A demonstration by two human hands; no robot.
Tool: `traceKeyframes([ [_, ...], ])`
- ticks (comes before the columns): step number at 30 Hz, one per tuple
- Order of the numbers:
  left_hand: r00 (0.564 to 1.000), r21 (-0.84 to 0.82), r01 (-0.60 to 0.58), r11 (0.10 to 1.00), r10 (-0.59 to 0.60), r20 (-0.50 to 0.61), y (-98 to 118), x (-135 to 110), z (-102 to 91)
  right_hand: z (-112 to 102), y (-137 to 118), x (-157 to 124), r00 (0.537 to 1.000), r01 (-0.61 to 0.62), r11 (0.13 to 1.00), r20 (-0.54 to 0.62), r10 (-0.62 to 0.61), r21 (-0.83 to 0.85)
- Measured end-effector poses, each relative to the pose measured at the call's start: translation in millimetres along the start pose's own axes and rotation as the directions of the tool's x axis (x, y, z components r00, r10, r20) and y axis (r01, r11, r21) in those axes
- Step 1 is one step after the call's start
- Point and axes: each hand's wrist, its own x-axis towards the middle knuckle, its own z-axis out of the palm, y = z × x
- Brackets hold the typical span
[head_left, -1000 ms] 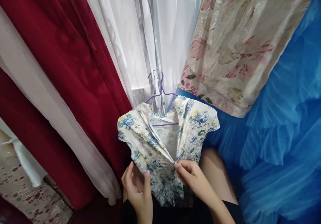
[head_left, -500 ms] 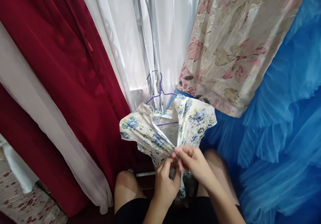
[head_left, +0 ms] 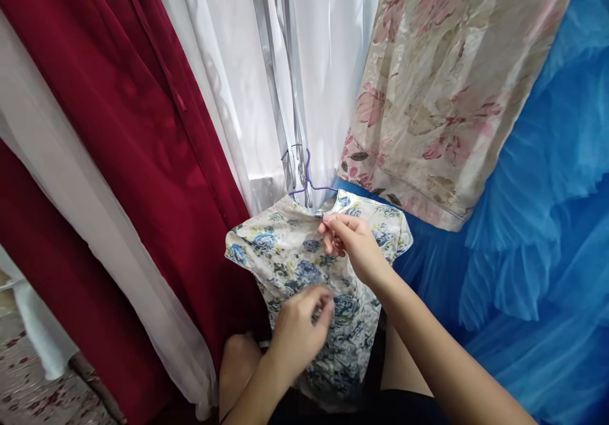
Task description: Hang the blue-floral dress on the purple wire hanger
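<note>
A white dress (head_left: 285, 247) with blue flowers hangs on a purple hanger (head_left: 311, 185), its front drawn together up to the neckline. High on that closed front, my right hand (head_left: 349, 238) pinches what looks like a zipper pull; the fingers mostly hide it. Lower down, my left hand (head_left: 302, 323) hovers over the middle of the dress, slightly blurred. Its thumb and forefinger are curved with a small gap between the tips, and no held fabric shows there.
Dark red cloth (head_left: 157, 158) and a pale panel (head_left: 118, 222) hang on the left. White fabric (head_left: 323, 63) with grey ribbons (head_left: 273, 51) hangs behind the hanger. To the right are a beige floral garment (head_left: 428, 95) and blue ruffled tulle (head_left: 547, 222). My knee (head_left: 240, 355) is below.
The dress's open V front has closed up to the neck. My right hand has moved up along it, while my left hand has parted from it and stays lower down.
</note>
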Motion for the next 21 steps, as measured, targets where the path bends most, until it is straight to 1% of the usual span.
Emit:
traceKeyframes([
  [1, 0.993, -0.040, -0.030, 0.999, 0.025, -0.116, 1, 12, -9.8, 0, -1, -4, 1.000, 0.017, 0.999, 0.013, -0.017, -0.042],
  [2, 0.973, -0.065, -0.065, 0.996, 0.048, -0.226, 4, 26, -19.7, -1, -2, -7, 0.999, 0.036, 0.996, 0.026, -0.034, -0.079],
  [3, 0.947, -0.070, -0.108, 0.992, 0.081, -0.312, 8, 41, -28.8, -2, -4, -8, 0.998, 0.055, 0.992, 0.041, -0.051, -0.111],
  [4, 0.924, -0.057, -0.153, 0.987, 0.123, -0.362, 12, 55, -36.8, -2, -6, -9, 0.996, 0.075, 0.987, 0.060, -0.067, -0.141],
  [6, 0.896, 0.013, -0.238, 0.971, 0.225, -0.382, 23, 81, -48.3, -5, -8, -6, 0.990, 0.122, 0.972, 0.087, -0.107, -0.201],
  [8, 0.867, 0.108, -0.305, 0.946, 0.322, -0.381, 33, 98, -55.5, -8, -3, -1, 0.986, 0.165, 0.935, 0.064, -0.153, -0.313],
  [9, 0.845, 0.155, -0.319, 0.935, 0.355, -0.400, 36, 104, -59.0, -9, 3, 2, 0.984, 0.175, 0.902, 0.039, -0.174, -0.395],
  [10, 0.819, 0.186, -0.314, 0.931, 0.364, -0.444, 35, 107, -63.3, -10, 11, 4, 0.982, 0.172, 0.858, 0.014, -0.189, -0.484],
  [11, 0.788, 0.188, -0.288, 0.939, 0.344, -0.511, 30, 110, -68.9, -11, 20, 5, 0.981, 0.160, 0.810, -0.004, -0.196, -0.564],
  [12, 0.751, 0.153, -0.254, 0.955, 0.294, -0.591, 21, 111, -76.0, -12, 30, 5, 0.981, 0.143, 0.770, -0.011, -0.192, -0.622],
  [13, 0.702, 0.081, -0.224, 0.971, 0.218, -0.678, 7, 113, -84.4, -11, 38, 4, 0.984, 0.130, 0.749, -0.008, -0.177, -0.649],
  [14, 0.647, -0.033, -0.203, 0.979, 0.109, -0.755, -10, 114, -93.4, -10, 46, 3, 0.988, 0.118, 0.753, 0.001, -0.154, -0.647],
  [15, 0.587, -0.172, -0.207, 0.963, -0.019, -0.809, -31, 114, -102.3, -8, 52, 0, 0.992, 0.107, 0.775, 0.011, -0.128, -0.622],
  [16, 0.525, -0.317, -0.235, 0.919, -0.154, -0.837, -53, 114, -109.9, -5, 56, -3, 0.995, 0.096, 0.807, 0.026, -0.100, -0.583],
  [17, 0.477, -0.492, -0.259, 0.831, -0.333, -0.814, -74, 113, -115.1, -2, 57, -6, 0.997, 0.081, 0.840, 0.042, -0.070, -0.536],
  [18, 0.448, -0.682, -0.280, 0.675, -0.537, -0.715, -94, 110, -117.0, 1, 58, -9, 0.998, 0.059, 0.872, 0.057, -0.036, -0.486],
  [19, 0.454, -0.829, -0.278, 0.485, -0.694, -0.559, -111, 106, -114.9, 5, 57, -12, 0.998, 0.030, 0.900, 0.070, 0.001, -0.435],
  [20, 0.458, -0.908, -0.266, 0.323, -0.786, -0.415, -123, 100, -108.6, 8, 56, -14, 0.996, -0.003, 0.925, 0.077, 0.035, -0.379],
  [21, 0.463, -0.947, -0.250, 0.200, -0.835, -0.298, -132, 92, -98.3, 9, 56, -17, 0.995, -0.036, 0.948, 0.078, 0.064, -0.317],
])
